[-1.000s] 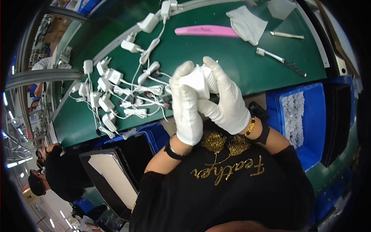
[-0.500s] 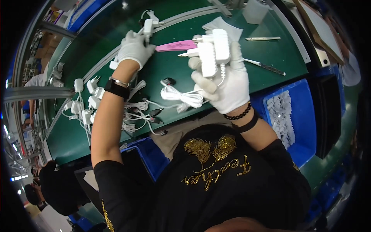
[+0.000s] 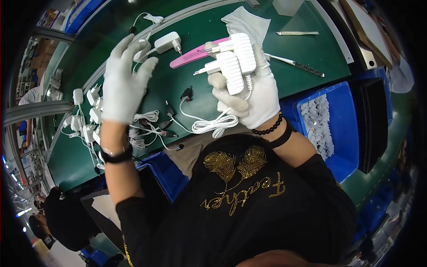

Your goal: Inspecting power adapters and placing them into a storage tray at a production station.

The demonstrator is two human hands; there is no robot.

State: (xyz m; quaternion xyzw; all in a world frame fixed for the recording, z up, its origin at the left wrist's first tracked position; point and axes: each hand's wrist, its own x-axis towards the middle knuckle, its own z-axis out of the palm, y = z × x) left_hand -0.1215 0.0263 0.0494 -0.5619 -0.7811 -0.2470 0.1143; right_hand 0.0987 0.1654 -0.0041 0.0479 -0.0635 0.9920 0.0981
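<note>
My right hand [image 3: 262, 95], in a white glove, holds two white power adapters side by side, the upper one [image 3: 243, 52] and the lower one [image 3: 230, 73]. Their pins point left, and a white cable bundle [image 3: 215, 124] hangs below the palm. My left hand [image 3: 124, 82], also gloved, is raised at the left with its fingers spread and nothing visibly gripped. Beyond its fingertips another white adapter [image 3: 168, 42] lies on the green bench. A white piece [image 3: 142, 51] beside it is partly hidden by those fingers. Between the hands rests a flat pink strip [image 3: 193, 57].
More white adapters [image 3: 94, 100] and tied cables with black plugs [image 3: 167, 133] lie left. A white cloth [image 3: 249, 24], a tweezers-like tool [image 3: 298, 33] and a slim knife-like tool [image 3: 307, 69] lie at the far right. A blue bin [image 3: 351, 129] holds small white pieces.
My left hand has drawn back from the far adapter, toward me and left, its fingers spreading. That adapter now lies turned differently. My right hand still holds both adapters.
</note>
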